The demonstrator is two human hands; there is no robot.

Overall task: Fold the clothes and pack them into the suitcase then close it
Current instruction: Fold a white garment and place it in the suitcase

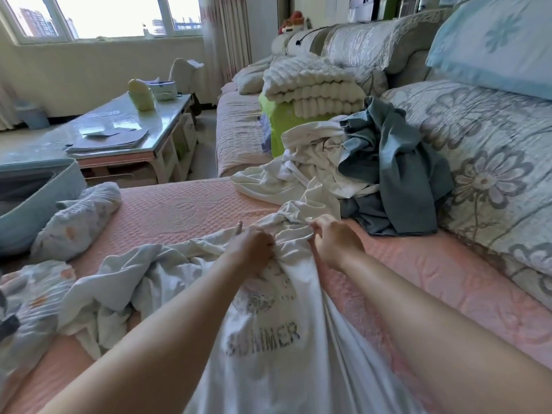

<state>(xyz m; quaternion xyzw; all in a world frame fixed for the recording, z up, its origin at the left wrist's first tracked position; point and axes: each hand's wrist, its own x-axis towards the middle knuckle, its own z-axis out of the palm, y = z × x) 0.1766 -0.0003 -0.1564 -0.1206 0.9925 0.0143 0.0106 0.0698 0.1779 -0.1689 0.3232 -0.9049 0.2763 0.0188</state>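
A white shirt (268, 348) with faded "SUMMER" lettering lies stretched along the pink sofa (179, 210) seat, running from the person's lap toward the far cushions. The left hand (254, 246) has its grip clamped on bunched cloth at the shirt's far end, fingers curled into the folds. The right hand (334, 243) sits just beside it, its grip pinching the same edge of the shirt.

Beyond the hands, a pile (358, 174) of white and grey-blue clothes is heaped against the floral backrest. A crumpled pale garment (125, 279) lies left of the shirt, touching it. The light blue suitcase (30, 210) stands open at the left edge, with a floral bundle (80, 216) lying against its side. Further off, a tabletop (119, 124) carries papers.
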